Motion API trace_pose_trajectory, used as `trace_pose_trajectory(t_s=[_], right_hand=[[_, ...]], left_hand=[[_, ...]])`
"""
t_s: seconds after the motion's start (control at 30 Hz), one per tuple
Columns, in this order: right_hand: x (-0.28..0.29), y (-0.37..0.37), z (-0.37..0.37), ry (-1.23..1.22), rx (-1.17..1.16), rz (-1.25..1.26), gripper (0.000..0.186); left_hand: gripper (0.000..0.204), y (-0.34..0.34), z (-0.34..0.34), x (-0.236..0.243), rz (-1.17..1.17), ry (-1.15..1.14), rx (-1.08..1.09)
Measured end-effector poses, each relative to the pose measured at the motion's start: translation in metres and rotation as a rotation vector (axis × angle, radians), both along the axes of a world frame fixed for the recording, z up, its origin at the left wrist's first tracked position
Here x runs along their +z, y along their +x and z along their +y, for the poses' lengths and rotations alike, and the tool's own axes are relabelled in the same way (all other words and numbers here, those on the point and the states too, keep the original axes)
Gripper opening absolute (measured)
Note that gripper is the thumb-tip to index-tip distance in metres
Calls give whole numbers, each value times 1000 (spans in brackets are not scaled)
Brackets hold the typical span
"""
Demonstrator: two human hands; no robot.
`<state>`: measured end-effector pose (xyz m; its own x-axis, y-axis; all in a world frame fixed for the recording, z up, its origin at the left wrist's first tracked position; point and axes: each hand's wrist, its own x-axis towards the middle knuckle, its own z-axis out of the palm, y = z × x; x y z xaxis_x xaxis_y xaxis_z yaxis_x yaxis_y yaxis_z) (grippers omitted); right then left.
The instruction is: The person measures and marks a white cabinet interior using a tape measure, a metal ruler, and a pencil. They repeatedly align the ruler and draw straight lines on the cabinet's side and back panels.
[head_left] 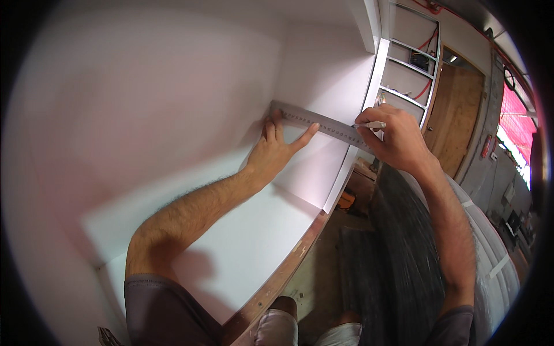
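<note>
A long metal ruler (335,132) lies across the white inner side of a cabinet (314,66), reaching from the inner corner to the front edge. My left hand (274,144) presses on the ruler's left part, thumb stretched along it and fingertips near its end. My right hand (398,138) grips a white pen (375,124), its tip on the ruler's right part beside the white edge strip (337,180). The white bottom panel (242,254) of the cabinet lies below my left arm, with a wooden edge along its front.
Wrapped dark sheets (392,230) stand below my right arm, beside padded pale material (490,259). Past the cabinet are a metal-framed rack (404,92), a wooden door (453,109) and a red extinguisher (486,146). An orange object (346,200) sits low behind the front edge.
</note>
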<state>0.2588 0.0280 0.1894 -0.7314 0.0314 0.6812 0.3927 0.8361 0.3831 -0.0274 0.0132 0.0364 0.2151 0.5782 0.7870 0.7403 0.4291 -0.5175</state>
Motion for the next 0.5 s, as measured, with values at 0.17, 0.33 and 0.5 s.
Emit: trace_pose_trajectory(t_s=[0.17,0.33,0.5], right_hand=[[1,-13,4,126,51,-36,11],[4,-42,6,244,66,-114,9],[4,-79,5,303,43,-147,7]], left_hand=[[113,-1,-2,-1,27,8,43],[110,0,1,-3,19,9,30],[107,-9,8,-5,166,31,111]])
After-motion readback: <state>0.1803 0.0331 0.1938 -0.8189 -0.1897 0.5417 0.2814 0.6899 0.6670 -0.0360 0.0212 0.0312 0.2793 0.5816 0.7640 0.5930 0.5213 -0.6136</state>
